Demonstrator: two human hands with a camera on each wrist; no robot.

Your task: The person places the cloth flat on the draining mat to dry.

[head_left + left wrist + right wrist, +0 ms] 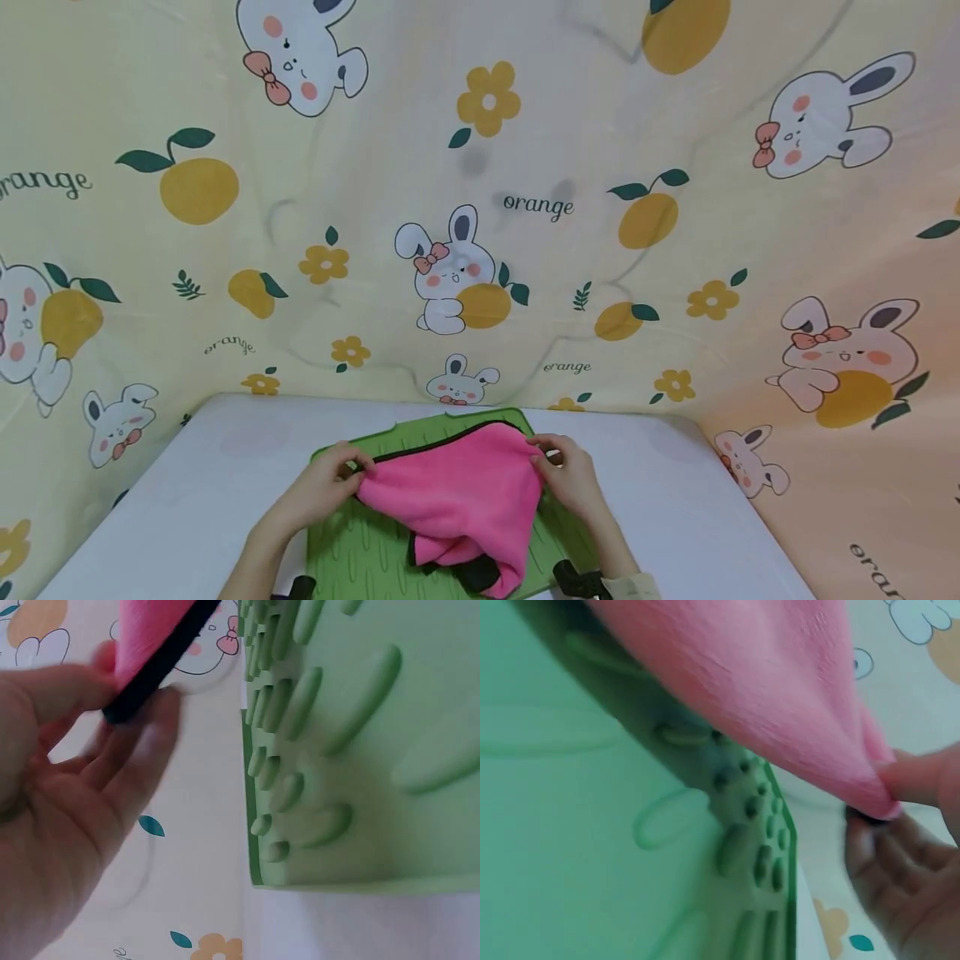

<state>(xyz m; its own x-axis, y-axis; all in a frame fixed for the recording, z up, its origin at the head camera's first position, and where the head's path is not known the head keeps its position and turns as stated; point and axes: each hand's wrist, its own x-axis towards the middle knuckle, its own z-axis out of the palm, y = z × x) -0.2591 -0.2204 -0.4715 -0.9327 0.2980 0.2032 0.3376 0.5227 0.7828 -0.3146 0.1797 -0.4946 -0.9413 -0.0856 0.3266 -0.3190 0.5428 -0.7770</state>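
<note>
green mat at far edge of worktop, room either side; left hand, right hand pinch far corners of pink cloth.

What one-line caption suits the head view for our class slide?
Left hand and right hand pinch a pink cloth over a green mat.

1. Seen from the person's seat, the backdrop rises behind the table at 12 o'clock and runs along its 9 and 3 o'clock sides.
2. On the table, the mat reaches the 12 o'clock edge.
3. Over the mat is the cloth, its folded end toward 6 o'clock.
4. Left hand: at the cloth's 10 o'clock corner.
5. Right hand: at its 2 o'clock corner.
</note>
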